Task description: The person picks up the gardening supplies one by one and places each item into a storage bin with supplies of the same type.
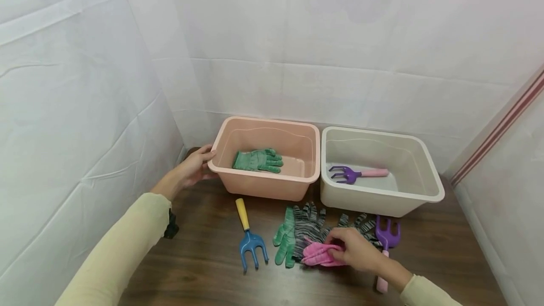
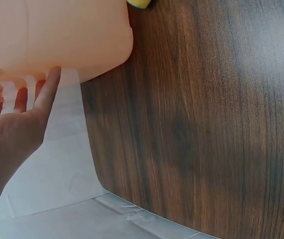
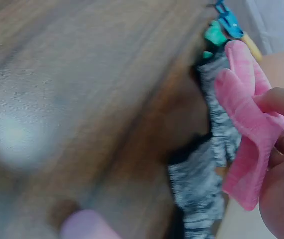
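Observation:
My left hand [image 1: 196,166] rests against the left end of the peach bin [image 1: 263,189], its fingers [image 2: 46,94] spread along the outer wall. Inside that bin lies a green glove [image 1: 257,160]. With my right hand [image 1: 357,249] I pinch a pink glove [image 1: 318,254] between thumb and fingers; it hangs bunched in the right wrist view. Under and beside it on the table lie a black-and-grey striped glove [image 1: 308,228], a second striped glove [image 1: 363,225] partly hidden by my hand, and another green glove [image 1: 286,240].
A blue hand fork [image 1: 251,242] with a yellow handle lies left of the gloves. The off-white bin [image 1: 374,199] holds a purple hand fork [image 1: 348,174]; another purple fork [image 1: 387,237] lies right of my hand. White sheets [image 1: 272,37] enclose the wooden table [image 1: 191,268].

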A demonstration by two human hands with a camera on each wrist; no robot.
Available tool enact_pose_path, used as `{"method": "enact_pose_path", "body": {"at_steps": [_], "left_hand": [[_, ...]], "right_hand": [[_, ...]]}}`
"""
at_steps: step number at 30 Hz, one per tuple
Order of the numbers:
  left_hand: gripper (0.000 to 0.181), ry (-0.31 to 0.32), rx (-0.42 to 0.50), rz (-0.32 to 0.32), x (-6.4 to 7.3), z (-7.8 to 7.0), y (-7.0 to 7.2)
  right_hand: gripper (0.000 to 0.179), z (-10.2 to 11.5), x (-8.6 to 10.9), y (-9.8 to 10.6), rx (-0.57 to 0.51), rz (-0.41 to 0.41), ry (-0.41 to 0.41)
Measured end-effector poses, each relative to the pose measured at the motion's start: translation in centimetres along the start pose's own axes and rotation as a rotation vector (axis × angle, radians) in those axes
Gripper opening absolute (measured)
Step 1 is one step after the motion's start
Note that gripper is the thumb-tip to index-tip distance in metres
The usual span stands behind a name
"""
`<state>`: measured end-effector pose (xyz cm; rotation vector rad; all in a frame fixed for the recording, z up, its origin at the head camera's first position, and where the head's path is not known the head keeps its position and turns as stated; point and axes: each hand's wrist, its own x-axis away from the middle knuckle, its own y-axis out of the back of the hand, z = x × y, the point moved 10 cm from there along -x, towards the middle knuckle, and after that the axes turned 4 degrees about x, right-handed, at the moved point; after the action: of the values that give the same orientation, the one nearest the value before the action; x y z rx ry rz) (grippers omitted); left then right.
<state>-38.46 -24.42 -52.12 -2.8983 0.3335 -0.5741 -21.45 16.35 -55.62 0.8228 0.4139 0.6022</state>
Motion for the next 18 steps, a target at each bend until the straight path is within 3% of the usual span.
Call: {"method": "enact_pose_path", "body": {"at_steps": [11, 18], "left_hand": [[0.061, -0.012, -0.008, -0.011, 0.2, -0.6, 0.1], [0.061, -0.005, -0.037, -0.015, 0.5, -0.4, 0.0]], "right_hand": [[0.027, 1.5, -2.3, 4.1, 0.016, -0.032, 0.007], [0.025, 2.3, -3.1, 5.4, 0.024, -0.052, 0.035]]}}
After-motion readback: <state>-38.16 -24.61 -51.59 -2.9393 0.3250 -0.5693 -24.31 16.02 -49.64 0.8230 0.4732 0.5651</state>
